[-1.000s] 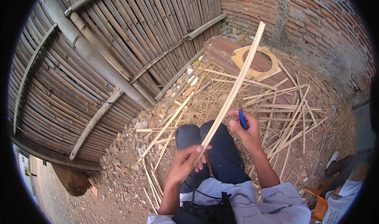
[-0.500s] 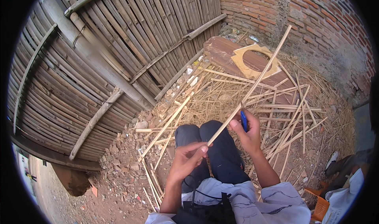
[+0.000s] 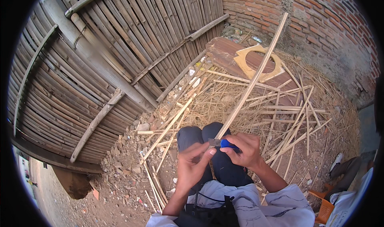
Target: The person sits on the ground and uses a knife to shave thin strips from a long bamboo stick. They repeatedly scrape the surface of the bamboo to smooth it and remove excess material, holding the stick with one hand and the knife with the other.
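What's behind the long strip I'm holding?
Past the strip: straw, a tan board with a round hole, and the brick wall. The parts it directly covers are hidden.

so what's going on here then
A person holds a long pale strip near its lower end with the left hand, while the right hand grips a blue knife. The blade sits at that end of the strip, close to the left thumb; whether it is biting in can't be told. More strips lie on the ground ahead, some on straw.
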The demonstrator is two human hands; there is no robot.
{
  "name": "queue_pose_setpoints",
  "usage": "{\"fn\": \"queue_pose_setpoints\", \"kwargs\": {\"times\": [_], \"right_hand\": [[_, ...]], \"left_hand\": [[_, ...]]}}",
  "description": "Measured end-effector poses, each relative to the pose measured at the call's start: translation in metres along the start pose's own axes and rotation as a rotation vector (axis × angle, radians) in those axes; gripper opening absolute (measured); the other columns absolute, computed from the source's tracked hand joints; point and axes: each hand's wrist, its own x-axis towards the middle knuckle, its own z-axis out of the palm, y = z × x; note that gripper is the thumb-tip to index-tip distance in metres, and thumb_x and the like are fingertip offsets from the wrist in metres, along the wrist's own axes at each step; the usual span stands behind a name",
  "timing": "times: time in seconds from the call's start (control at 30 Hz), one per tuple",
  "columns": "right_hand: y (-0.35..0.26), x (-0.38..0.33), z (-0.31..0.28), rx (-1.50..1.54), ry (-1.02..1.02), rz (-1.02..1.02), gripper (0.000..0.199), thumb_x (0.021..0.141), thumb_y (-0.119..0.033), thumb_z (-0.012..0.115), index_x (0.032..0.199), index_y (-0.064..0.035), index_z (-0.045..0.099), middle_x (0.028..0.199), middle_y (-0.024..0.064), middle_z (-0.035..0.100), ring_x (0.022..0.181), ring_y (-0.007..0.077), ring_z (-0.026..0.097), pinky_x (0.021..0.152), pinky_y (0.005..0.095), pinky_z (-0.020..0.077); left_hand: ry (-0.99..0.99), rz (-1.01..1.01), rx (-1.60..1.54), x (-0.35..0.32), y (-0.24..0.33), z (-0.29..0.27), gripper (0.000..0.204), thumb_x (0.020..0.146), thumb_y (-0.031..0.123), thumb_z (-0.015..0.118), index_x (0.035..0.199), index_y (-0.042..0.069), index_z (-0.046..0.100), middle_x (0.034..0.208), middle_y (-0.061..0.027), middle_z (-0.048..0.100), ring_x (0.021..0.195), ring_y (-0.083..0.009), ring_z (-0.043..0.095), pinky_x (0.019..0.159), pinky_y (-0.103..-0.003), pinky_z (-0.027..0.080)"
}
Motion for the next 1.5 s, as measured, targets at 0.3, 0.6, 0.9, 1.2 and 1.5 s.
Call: {"fn": "queue_pose_setpoints", "kwargs": {"times": [0.3,0.6,0.9,1.2,1.5], "right_hand": [[0.003,0.001,-0.002,-0.077,0.018,-0.018,0.031,0.092,-0.035,0.084,0.1,-0.0062,0.077,0.075,0.0062,0.071,0.057,0.0225,0.067,0.051,0.0337,0.0498],[0.089,0.036,-0.056,-0.216,0.407,0.356,0.027,0.101,-0.023,0.079,0.108,0.003,0.076,0.082,0.013,0.075,0.069,0.0167,0.069,0.064,0.0283,0.0505],[0.055,0.028,-0.044,-0.096,0.235,0.289,0.028,0.098,-0.025,0.08,0.106,0.0021,0.076,0.081,0.0108,0.073,0.069,0.0173,0.068,0.063,0.029,0.0513],[0.011,0.002,0.004,0.03,-0.024,0.129,0.029,0.091,-0.028,0.086,0.101,-0.0032,0.076,0.082,0.011,0.075,0.064,0.0254,0.073,0.056,0.035,0.0551],[0.011,-0.004,0.01,0.034,-0.03,0.052,0.03,0.092,-0.035,0.083,0.101,-0.0067,0.077,0.076,0.0064,0.07,0.059,0.0241,0.068,0.052,0.0351,0.0517]], "left_hand": [[-0.116,-0.066,-0.059,0.0,-0.001,-0.005,0.022,0.107,0.014,0.071,0.118,-0.002,0.08,0.082,-0.0021,0.064,0.073,-0.0063,0.053,0.064,-0.025,0.042],[-0.199,-0.227,-0.115,-0.022,-0.031,-0.031,0.028,0.109,0.021,0.069,0.119,-0.003,0.08,0.076,0.0009,0.061,0.061,-0.0031,0.047,0.054,-0.023,0.035],[-0.02,-0.328,-0.128,-0.012,-0.019,-0.037,0.028,0.108,0.024,0.072,0.123,0.001,0.079,0.075,0.0049,0.059,0.059,-0.0001,0.046,0.051,-0.021,0.033],[0.054,-0.034,0.045,0.003,-0.008,-0.003,0.029,0.096,0.013,0.085,0.12,-0.002,0.079,0.088,-0.0007,0.07,0.073,-0.0062,0.057,0.061,-0.024,0.041],[0.114,0.124,0.3,0.007,0.007,0.006,0.033,0.091,0.012,0.088,0.116,-0.005,0.078,0.082,-0.0061,0.069,0.07,-0.0081,0.054,0.057,-0.029,0.039]]}}
